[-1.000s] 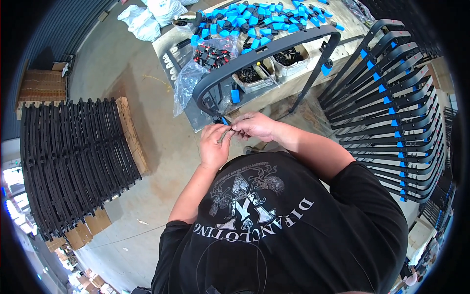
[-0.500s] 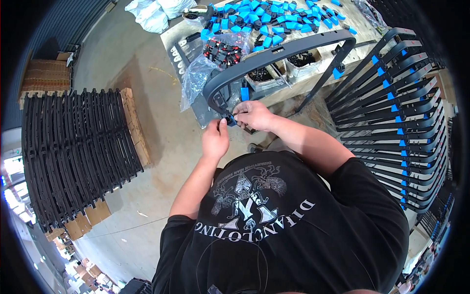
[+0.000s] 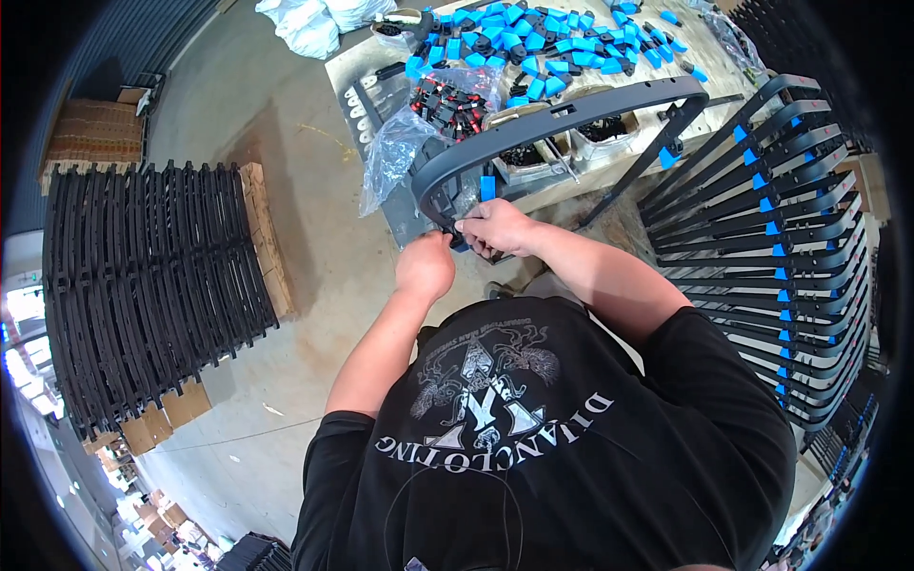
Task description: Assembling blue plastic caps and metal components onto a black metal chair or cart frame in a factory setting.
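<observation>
A long curved dark grey plastic frame [image 3: 562,119] arches over the near edge of the workbench [image 3: 381,76], with blue clips [image 3: 487,187] fitted along it. Both hands meet at its lower left end. My right hand [image 3: 495,228] grips that end of the frame, fingers curled around it. My left hand [image 3: 426,266] is closed beside it, pinching at the same spot; what it holds is hidden.
A pile of loose blue clips [image 3: 533,43] covers the bench, with clear bags of small red and black parts [image 3: 447,100]. Finished frames with blue clips [image 3: 790,247] stand racked at right. Bare black frames [image 3: 143,285] lie stacked on cardboard at left. White bags [image 3: 305,19] sit behind.
The frame and both hands have shifted slightly up and right in view. A blue clip that was at the fingertips now sits fitted on the frame just above the hands.
</observation>
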Demonstrator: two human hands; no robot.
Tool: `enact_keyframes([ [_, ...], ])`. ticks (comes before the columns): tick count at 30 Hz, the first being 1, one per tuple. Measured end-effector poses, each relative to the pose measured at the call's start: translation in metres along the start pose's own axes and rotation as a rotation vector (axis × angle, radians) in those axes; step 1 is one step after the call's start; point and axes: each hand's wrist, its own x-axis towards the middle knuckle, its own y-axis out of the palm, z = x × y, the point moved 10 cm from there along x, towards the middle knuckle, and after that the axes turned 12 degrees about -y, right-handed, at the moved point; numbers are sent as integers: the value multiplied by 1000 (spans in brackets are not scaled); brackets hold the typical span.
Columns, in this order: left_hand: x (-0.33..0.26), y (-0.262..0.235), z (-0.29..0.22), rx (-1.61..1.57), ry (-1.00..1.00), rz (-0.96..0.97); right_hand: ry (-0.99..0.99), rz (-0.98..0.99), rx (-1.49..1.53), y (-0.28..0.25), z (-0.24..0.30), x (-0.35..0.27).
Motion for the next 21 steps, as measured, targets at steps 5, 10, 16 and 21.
enact_keyframes([
  [5, 0, 0, 1, 7, -12, 7, -97, 25, 27, 1, 3, 7],
  [10, -1, 0, 0, 10, -11, 9, 81, -25, -15, -1, -23, 11],
  [16, -2, 1, -1, 3, -7, 12, 38, -124, -262, -6, -27, 18],
  [21, -3, 0, 3, 4, -39, 14, -61, -133, -130, -2, 0, 6],
])
